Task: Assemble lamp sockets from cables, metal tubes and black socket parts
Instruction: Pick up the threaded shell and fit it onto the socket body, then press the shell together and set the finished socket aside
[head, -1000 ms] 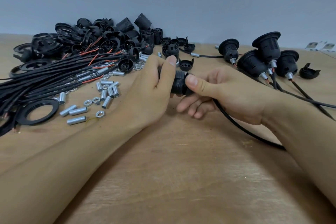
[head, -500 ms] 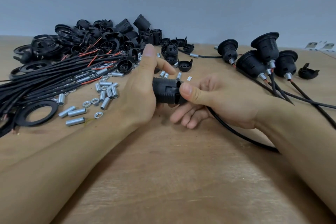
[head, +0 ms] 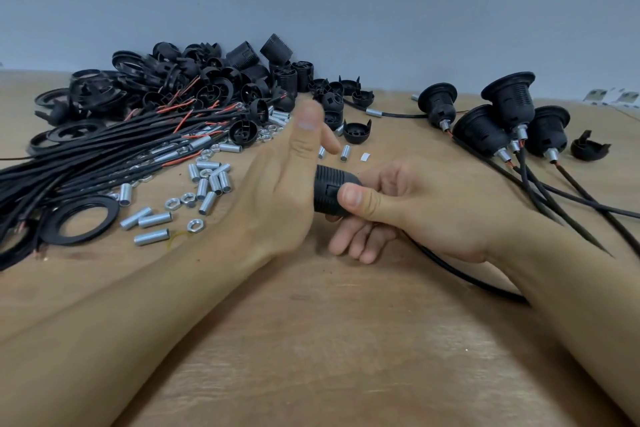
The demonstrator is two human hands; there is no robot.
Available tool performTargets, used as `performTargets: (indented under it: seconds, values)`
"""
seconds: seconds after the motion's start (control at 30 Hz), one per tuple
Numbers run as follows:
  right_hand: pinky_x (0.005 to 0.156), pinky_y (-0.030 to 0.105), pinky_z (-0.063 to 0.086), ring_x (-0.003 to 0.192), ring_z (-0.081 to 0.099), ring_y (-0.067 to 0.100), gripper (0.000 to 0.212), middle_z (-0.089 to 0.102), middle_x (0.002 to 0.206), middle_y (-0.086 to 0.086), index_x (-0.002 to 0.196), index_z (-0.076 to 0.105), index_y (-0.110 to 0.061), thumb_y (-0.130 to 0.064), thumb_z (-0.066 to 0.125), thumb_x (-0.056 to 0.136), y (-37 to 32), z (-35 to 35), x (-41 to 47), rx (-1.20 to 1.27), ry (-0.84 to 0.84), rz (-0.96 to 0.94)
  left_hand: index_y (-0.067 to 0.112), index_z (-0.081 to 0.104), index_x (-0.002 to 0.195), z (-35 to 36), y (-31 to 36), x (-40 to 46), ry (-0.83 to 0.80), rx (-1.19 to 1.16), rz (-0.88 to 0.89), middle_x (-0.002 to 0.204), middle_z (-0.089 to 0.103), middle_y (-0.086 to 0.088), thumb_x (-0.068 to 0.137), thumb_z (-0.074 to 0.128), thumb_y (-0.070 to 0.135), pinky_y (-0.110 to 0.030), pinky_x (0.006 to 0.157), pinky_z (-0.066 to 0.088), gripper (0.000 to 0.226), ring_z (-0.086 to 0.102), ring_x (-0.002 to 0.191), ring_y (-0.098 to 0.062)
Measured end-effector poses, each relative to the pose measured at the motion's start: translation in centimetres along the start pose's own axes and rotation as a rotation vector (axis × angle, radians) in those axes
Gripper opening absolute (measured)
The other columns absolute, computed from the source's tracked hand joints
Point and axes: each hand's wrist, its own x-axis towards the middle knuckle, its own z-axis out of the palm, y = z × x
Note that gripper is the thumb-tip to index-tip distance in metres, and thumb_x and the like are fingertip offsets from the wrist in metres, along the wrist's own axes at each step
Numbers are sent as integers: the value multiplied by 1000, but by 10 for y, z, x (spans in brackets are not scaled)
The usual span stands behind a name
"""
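Observation:
A black ribbed socket body lies sideways between my hands above the wooden table. My right hand grips its right end, thumb on top and fingers curled beneath. A black cable runs out from under that hand toward the right. My left hand is against the socket's left end with thumb and forefinger straightened and lifted; whether its hidden fingers hold the socket I cannot tell.
A bundle of black cables with red wire ends lies at the left. Metal tubes and nuts are scattered beside it. A heap of black socket parts sits behind. Several assembled sockets stand at the right.
The socket came down and toward me with both hands. My left thumb and forefinger, wrapped over the socket a second ago, have lifted off and straightened.

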Motion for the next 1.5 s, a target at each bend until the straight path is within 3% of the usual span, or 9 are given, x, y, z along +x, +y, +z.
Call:
performTargets:
  seconds: [0.13, 0.33, 0.47, 0.6, 0.83, 0.93, 1.1, 1.33, 1.5]
  values:
    - [56, 22, 55, 70, 64, 17, 34, 73, 93, 21, 99, 69, -10, -38, 64, 80, 2, -8, 3, 28, 50, 38, 20, 58, 81, 7, 0, 3, 48, 61, -48, 64, 60, 5, 93, 16, 66, -24, 64, 40, 64, 54, 66, -8]
    - [47, 22, 51, 64, 62, 17, 57, 73, 88, 14, 114, 64, -6, -46, 70, 74, 3, -7, 8, 31, 151, 36, 15, 59, 80, -8, -7, 14, 149, 296, -23, 67, 61, 0, 98, 22, 60, -42, 67, 46, 60, 59, 69, -23]
    - [46, 21, 50, 62, 61, 15, 58, 72, 84, 12, 110, 67, -7, -48, 71, 69, 2, -6, 9, 17, 163, 60, 15, 63, 97, -48, -30, 35, 285, 711, -91, 102, 63, -5, 100, 46, 39, -37, 88, 40, 29, 51, 104, -29]
    - [46, 20, 50, 62, 60, 14, 55, 72, 84, 13, 106, 69, -7, -46, 73, 68, 1, -6, 8, 27, 167, 71, 10, 57, 124, -74, -48, 39, 197, 933, -377, 130, 53, -18, 97, 50, 38, -48, 102, 36, 40, 37, 126, -38]
    - [47, 20, 50, 62, 60, 14, 57, 73, 86, 13, 105, 68, -8, -48, 75, 65, -1, -5, 8, 9, 169, 76, 3, 66, 102, -85, -63, 75, 60, 884, -305, 102, 65, -19, 96, 48, 23, -47, 97, 47, 28, 57, 106, -41]
    - [48, 20, 50, 62, 60, 13, 53, 73, 87, 13, 103, 69, -9, -47, 74, 66, 0, -5, 7, -1, 168, 69, -4, 71, 91, -92, -69, 107, -28, 878, -274, 90, 70, -22, 93, 53, 18, -45, 80, 55, 28, 65, 87, -38]
    - [50, 21, 51, 64, 61, 13, 50, 73, 87, 10, 103, 69, -10, -46, 74, 68, 1, -6, 7, -6, 150, 63, 5, 60, 80, -81, -81, 137, -103, 972, -363, 81, 60, -13, 92, 63, 32, -40, 67, 46, 30, 55, 75, -32]
    - [51, 21, 52, 64, 61, 13, 46, 74, 88, 10, 101, 70, -12, -46, 73, 70, 2, -8, 7, -1, 142, 54, 3, 53, 96, -63, -92, 148, 9, 1128, -453, 113, 59, -23, 86, 62, 15, -49, 91, 43, 18, 52, 113, -44]
    - [50, 21, 51, 63, 61, 12, 50, 73, 87, 10, 102, 69, -11, -48, 74, 69, 4, -9, 8, 14, 132, 53, 14, 73, 108, -74, -84, 144, 278, 765, -515, 118, 66, -13, 86, 74, 38, -46, 100, 43, 32, 45, 126, -36]
